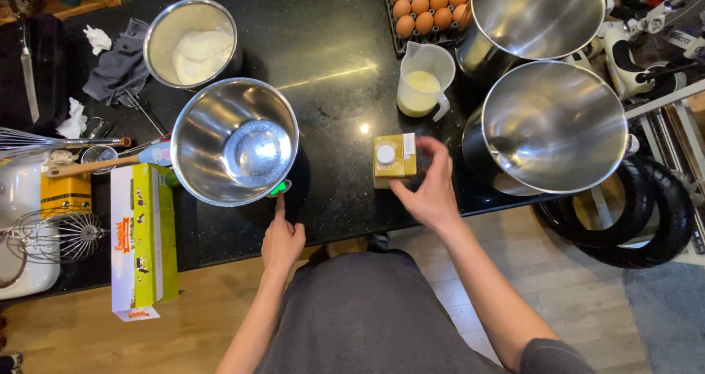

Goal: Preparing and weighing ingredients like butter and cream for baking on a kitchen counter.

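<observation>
1. Your right hand grips a small yellow carton, upright, cap facing up, on the black counter.
2. Your left hand points one finger at the scale under the empty steel bowl.
3. A measuring jug stands just behind the carton.

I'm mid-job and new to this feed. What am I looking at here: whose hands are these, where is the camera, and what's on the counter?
One picture, from a camera on a person's head, looking down at their own bare hands over a black counter. The left hand points one finger at a green-lit spot under an empty steel bowl. The right hand has its fingers around a small gold carton. Also there: a jug of pale liquid, eggs, two large steel bowls.
</observation>
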